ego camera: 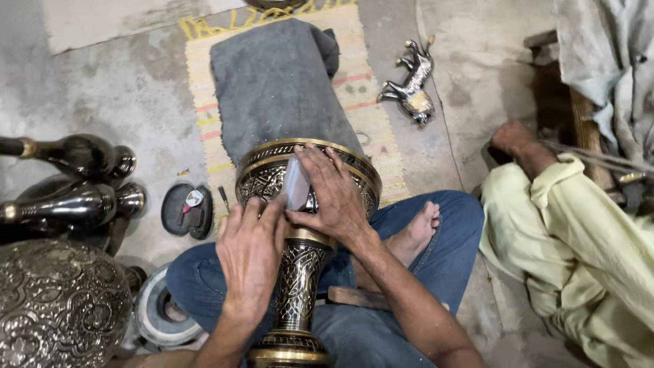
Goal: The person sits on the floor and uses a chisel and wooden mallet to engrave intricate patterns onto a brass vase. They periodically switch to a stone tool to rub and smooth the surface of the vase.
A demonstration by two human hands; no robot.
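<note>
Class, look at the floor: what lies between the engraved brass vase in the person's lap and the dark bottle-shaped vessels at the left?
In the head view, a small dark oval dish and a thin tool.

Vase (300,272) lay across the person's lap, its mouth pointing away onto a cloth (272,82) that lay on a mat (381,116). Left hand (251,255) rested on the near side of the vase's bowl; right hand (334,191) lay over the rim, just right of the left, with a small sheet (297,182) under its fingers. Horse figure (411,85) stood right of the mat on the floor. Two bottles (75,180) lay at far left, a round pot (58,303) before them. A disc (187,210) sat between bottles and vase. Another person's arm (524,146) was at right.
</note>
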